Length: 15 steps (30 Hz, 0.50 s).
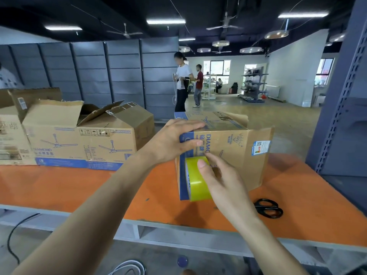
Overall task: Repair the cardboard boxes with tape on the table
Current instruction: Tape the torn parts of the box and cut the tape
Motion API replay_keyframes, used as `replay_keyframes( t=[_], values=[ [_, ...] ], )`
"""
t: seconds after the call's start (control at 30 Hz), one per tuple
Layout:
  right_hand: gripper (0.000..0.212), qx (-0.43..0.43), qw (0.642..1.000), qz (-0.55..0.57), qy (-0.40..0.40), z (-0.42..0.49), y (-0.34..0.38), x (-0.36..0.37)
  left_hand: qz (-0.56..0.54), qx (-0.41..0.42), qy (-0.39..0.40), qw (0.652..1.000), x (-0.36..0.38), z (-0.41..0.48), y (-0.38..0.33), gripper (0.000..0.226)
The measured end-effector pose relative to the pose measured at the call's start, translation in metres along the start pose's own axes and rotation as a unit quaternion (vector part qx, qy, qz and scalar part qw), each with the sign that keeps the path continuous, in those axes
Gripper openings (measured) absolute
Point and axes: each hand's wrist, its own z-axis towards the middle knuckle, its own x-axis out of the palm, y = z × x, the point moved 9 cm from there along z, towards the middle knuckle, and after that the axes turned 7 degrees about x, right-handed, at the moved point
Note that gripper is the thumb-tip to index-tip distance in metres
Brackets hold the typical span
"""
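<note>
A cardboard fan box (pixel 234 147) with blue print stands on the orange table (pixel 79 187), a flap sticking out at its right. My left hand (pixel 174 141) grips the box's near top corner, fingers over the top and thumb on the front face. My right hand (pixel 220 179) holds a roll of yellow tape (pixel 196 180) against the box's front left edge, fingers through the roll's core. Two more open, torn cardboard boxes (pixel 83 139) sit at the table's back left.
Black scissors (pixel 268 208) lie on the table to the right of my right wrist. A grey metal rack upright (pixel 337 96) rises at the right. Two people (pixel 184 82) stand in the aisle behind. Cables (pixel 14 235) hang below the table's front edge.
</note>
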Motion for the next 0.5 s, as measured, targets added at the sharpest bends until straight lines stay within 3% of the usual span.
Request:
replay_keyframes(
  t=[0.13,0.23,0.37,0.5],
  values=[
    [0.032,-0.025,0.999,-0.040,0.021,-0.001,-0.006,-0.018,-0.057,-0.036,-0.016,0.998,-0.006,-0.004,-0.005,0.060],
    [0.033,-0.007,0.984,-0.173,0.048,0.004,-0.031,-0.035,-0.072,-0.080,-0.083,0.991,-0.011,-0.016,-0.003,0.060],
    [0.057,0.029,0.926,-0.356,0.125,0.009,-0.076,-0.056,-0.115,-0.132,-0.217,0.960,-0.015,-0.047,-0.009,0.047],
    [0.054,0.048,0.858,-0.474,0.189,0.011,-0.113,-0.077,-0.140,-0.175,-0.296,0.928,-0.003,-0.074,-0.024,0.037]
  ],
)
